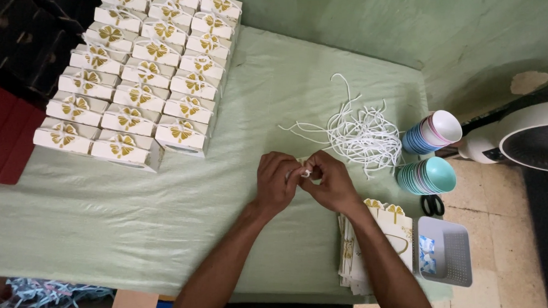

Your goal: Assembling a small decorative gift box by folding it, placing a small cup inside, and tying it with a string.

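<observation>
White cord, a short piece of it, shows between the two hands where they meet over the middle of the counter, which is covered in a pale green cloth. The left hand and the right hand press knuckle to knuckle, fingers curled in tight and pinched on the cord; a pale edge of a small box peeks out just behind them, mostly hidden, so how it is held cannot be told.

Just beyond the hands, to the right, lies a loose tangle of white cord lengths. At the far left stands a block of finished white favour boxes in close rows, each topped with a gold bow shape. Beside the right forearm rests a stack of flat, unfolded white and gold boxes, and next to it a grey plastic basket. Two stacks of small bowls lie on their sides at the right edge, one blue and white, one teal, with black scissors just below them. A white fan stands off the counter at the right.
</observation>
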